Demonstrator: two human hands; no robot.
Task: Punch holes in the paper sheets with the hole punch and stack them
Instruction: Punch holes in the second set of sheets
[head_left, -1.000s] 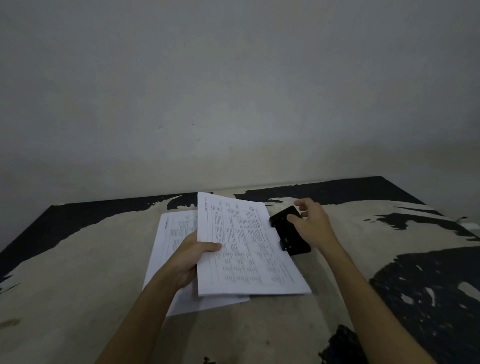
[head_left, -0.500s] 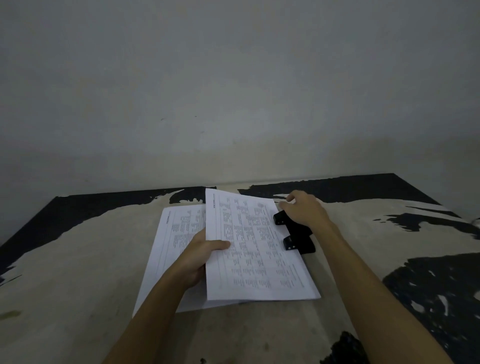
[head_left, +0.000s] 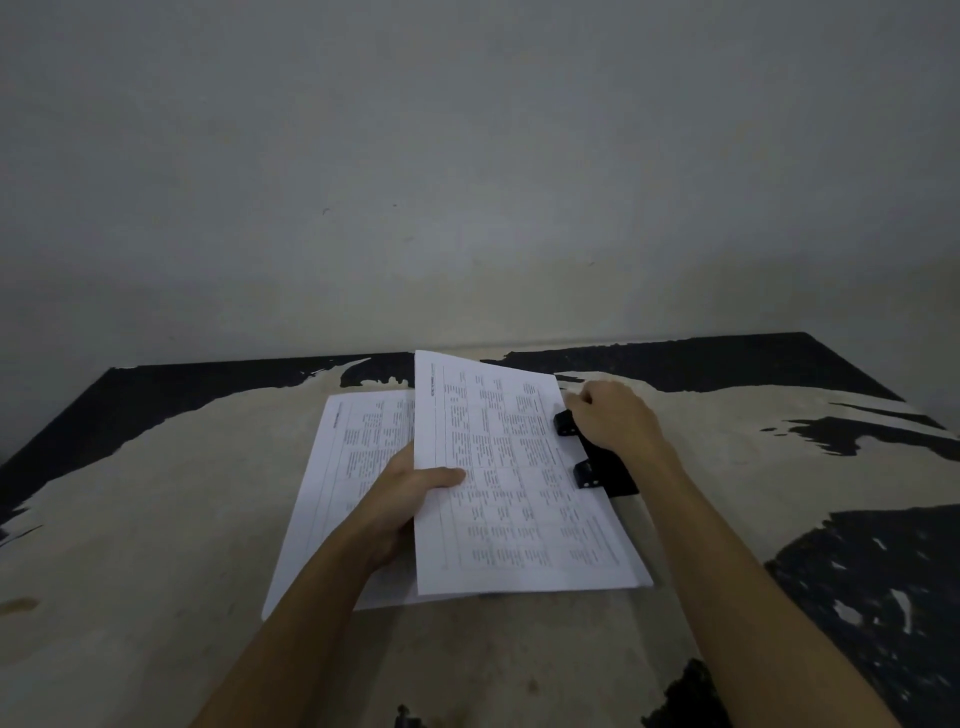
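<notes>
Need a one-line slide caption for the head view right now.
Left hand feeds a printed sheet into the black hole punch while right hand rests on it.

Pretty dim in here, light is low and flat with no hard shadows. Most of the view is a plain, pale grey-white painted wall (head_left: 467, 182) with a couple of tiny dark specks on it, a bit warmer in tone down near the bottom. Pushed right up against it is a worn tabletop (head_left: 156, 519), black finish that's peeled away in big ragged patches to a beige layer underneath, with black left mostly along the far edge and right side.
</notes>
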